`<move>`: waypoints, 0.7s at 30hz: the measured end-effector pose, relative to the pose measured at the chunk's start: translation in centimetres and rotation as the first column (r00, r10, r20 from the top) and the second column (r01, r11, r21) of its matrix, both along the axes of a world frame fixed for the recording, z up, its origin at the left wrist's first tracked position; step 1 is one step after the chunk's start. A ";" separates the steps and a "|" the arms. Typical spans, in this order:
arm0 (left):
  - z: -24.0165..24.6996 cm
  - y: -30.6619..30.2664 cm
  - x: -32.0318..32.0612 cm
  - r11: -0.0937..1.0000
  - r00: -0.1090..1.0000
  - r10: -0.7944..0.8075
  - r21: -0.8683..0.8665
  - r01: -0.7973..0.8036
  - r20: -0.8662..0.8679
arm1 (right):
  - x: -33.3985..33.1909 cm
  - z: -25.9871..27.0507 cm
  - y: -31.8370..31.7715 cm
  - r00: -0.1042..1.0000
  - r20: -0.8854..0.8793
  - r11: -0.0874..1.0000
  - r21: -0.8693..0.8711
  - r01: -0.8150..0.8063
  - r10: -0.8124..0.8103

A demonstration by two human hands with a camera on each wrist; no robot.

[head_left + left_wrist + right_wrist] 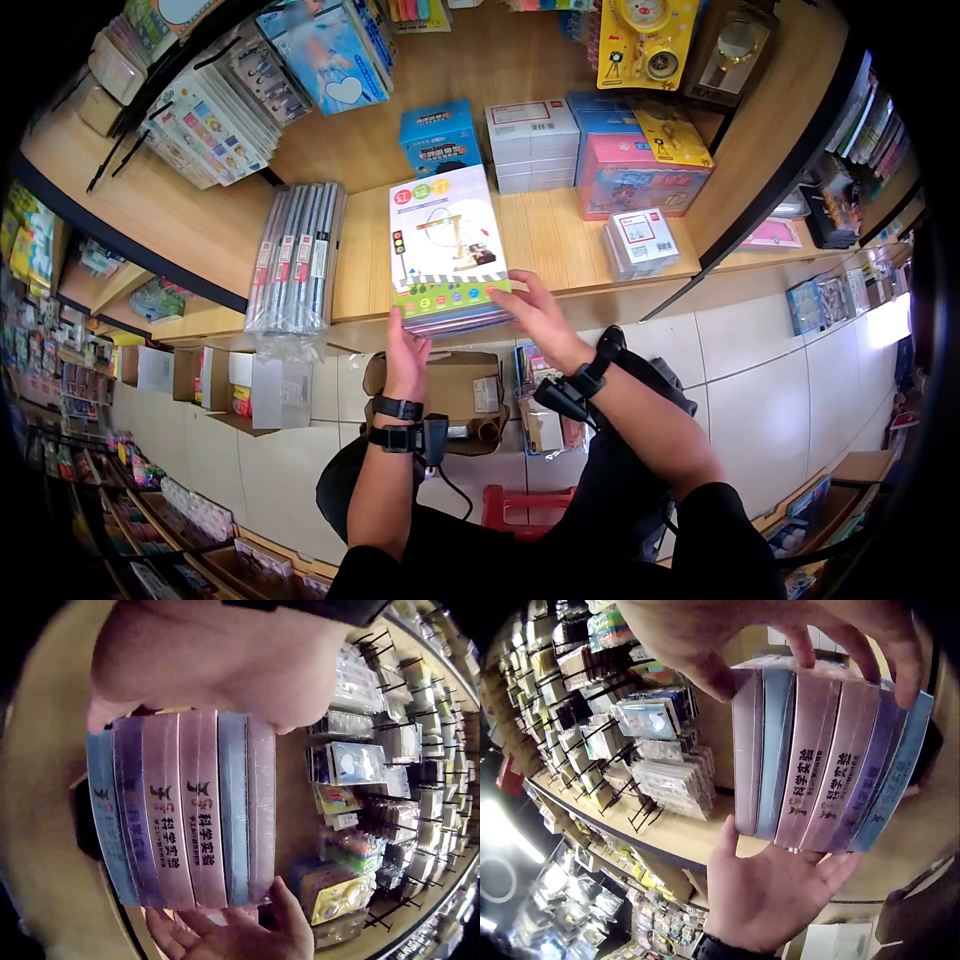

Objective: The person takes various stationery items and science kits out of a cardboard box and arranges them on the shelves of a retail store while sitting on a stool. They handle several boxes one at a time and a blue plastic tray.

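A stack of several thin science-kit boxes [445, 235] is held at the front edge of the wooden shelf, its top cover white and green with a picture of a wooden model. The pink, blue and purple box spines [199, 817] show in the left wrist view, printed with Chinese characters. My left hand [405, 362] grips the stack's near left corner, thumb up along the side. On the right side, my right hand [540, 318] holds it with thumb and fingers around the edges. Both hands clasp opposite ends of the boxes [817, 761] in the right wrist view.
Behind the stack stand a blue box [440, 137], white boxes [533, 145] and a pink box [645, 175]. Plastic-wrapped packs [292, 258] stand to the left, and a small white pack [641, 243] sits right. An open carton [450, 385] and a red stool [525, 508] are below.
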State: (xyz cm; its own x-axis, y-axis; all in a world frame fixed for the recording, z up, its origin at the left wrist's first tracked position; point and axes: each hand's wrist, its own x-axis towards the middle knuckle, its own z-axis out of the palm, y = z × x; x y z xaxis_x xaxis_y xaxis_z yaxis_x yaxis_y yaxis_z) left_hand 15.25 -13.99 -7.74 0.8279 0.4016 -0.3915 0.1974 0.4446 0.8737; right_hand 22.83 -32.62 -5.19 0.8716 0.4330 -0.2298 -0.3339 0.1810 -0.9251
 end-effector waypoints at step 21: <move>-4.0 2.3 -2.2 0.960 0.937 0.270 0.017 -0.280 0.222 | 0.1 -3.0 0.2 0.940 0.337 0.947 -0.316 0.059 0.054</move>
